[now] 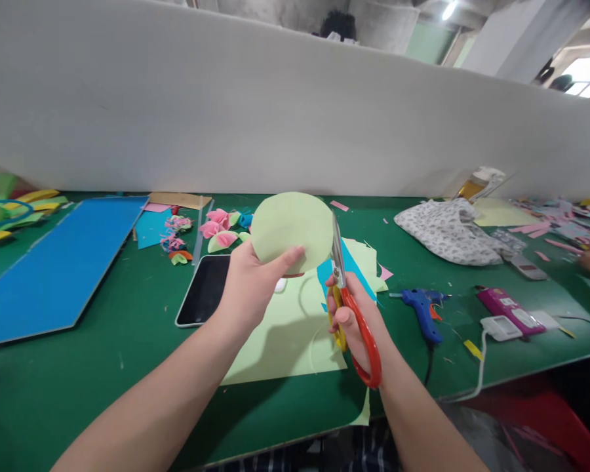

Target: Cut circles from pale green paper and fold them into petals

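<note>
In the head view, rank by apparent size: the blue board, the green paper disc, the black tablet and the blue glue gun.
1. blue board
2. green paper disc, though it is held nearer the camera
3. black tablet, close to the disc, so unsure
4. blue glue gun

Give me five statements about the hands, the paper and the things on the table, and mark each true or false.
1. The left hand holds a light green paper disc. True.
2. The right hand holds a glue gun. False: it holds scissors with red and yellow handles; the blue glue gun lies on the table.
3. The scissor blades are at the disc's right edge. True.
4. The tablet lies right of the glue gun. False: it lies left of the left hand.
5. A blue sheet lies at the table's left. True.
</note>
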A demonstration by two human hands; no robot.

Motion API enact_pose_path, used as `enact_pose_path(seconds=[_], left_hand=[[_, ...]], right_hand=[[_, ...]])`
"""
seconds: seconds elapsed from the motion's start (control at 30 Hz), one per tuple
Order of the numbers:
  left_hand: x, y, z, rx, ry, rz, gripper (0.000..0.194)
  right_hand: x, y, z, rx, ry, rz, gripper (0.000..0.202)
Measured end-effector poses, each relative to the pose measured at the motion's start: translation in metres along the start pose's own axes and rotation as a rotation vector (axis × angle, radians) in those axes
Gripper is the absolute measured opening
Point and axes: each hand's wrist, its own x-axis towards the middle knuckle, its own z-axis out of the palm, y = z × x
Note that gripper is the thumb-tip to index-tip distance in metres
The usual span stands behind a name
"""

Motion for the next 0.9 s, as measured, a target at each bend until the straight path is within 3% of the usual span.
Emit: enact_pose_path(seconds=[0.4, 0.9], left_hand=[[0.008, 0.008, -0.009, 0.144, -0.036, 0.005, 0.048], [0.012, 0.013, -0.013, 0.097, -0.009, 0.042, 0.046]], right_hand=[[-0.002, -0.006, 0.001, -0.017, 0.010, 0.024, 0.079], [-0.002, -0.002, 0.000, -0.032, 0.007, 0.002, 0.056]])
